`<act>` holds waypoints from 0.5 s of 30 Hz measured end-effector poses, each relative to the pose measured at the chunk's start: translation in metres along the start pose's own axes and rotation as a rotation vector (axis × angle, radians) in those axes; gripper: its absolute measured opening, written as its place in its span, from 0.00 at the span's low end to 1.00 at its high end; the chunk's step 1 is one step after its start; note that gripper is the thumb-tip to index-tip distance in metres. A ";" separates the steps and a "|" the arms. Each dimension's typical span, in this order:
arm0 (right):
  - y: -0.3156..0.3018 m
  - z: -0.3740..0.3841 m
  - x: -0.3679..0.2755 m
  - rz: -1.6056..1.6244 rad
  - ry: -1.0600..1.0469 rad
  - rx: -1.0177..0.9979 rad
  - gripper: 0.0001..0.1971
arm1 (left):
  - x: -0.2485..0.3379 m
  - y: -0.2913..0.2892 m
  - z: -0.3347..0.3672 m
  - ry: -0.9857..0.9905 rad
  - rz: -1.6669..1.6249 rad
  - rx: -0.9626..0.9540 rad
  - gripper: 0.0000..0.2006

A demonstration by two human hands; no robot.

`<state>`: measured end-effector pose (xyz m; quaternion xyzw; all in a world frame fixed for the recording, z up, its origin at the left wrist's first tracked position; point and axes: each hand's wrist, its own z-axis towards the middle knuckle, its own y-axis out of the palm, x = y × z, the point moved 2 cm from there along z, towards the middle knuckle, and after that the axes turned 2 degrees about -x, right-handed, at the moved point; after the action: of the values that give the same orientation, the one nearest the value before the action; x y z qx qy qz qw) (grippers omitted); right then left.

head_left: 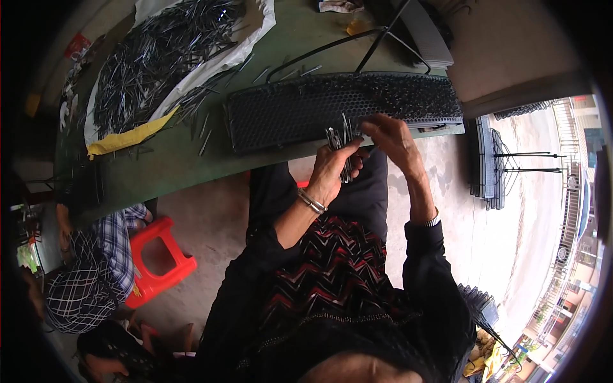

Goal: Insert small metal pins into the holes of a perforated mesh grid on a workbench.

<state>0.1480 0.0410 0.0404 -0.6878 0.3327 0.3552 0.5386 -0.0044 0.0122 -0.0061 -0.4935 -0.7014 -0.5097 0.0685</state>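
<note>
My left hand (330, 171) is closed round a small bundle of thin, shiny metal rods (333, 138), their ends sticking up past the thumb. Close to the right of the bundle, my right hand (394, 142) has its fingers bent and pinched together; what is between them is too blurred to make out. Just beyond both hands lies a long black perforated tray (274, 121) with rows of round holes. Dark pieces crowd its right part, while bare holes show on the left. A black wire frame (325, 45) rises behind the tray.
A white sack (265, 29) spread on the green table (185, 185) bears a big heap of dark thin rods (166, 57). Loose rods lie beside it. A red stool (159, 262) and seated people are at lower left. More black racks (486, 163) stand on the floor at right.
</note>
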 end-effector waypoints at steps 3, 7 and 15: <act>0.003 -0.008 0.002 0.205 -0.044 -0.040 0.11 | 0.000 0.006 -0.003 -0.011 0.030 -0.048 0.09; -0.004 -0.012 0.001 0.168 0.041 -0.107 0.08 | 0.000 0.009 -0.008 -0.013 0.087 -0.052 0.10; -0.011 -0.012 0.003 0.240 -0.002 -0.149 0.08 | 0.006 0.011 -0.008 -0.053 0.197 -0.089 0.12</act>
<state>0.1605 0.0315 0.0454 -0.6806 0.3847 0.4416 0.4402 -0.0021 0.0099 0.0087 -0.5761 -0.6276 -0.5179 0.0776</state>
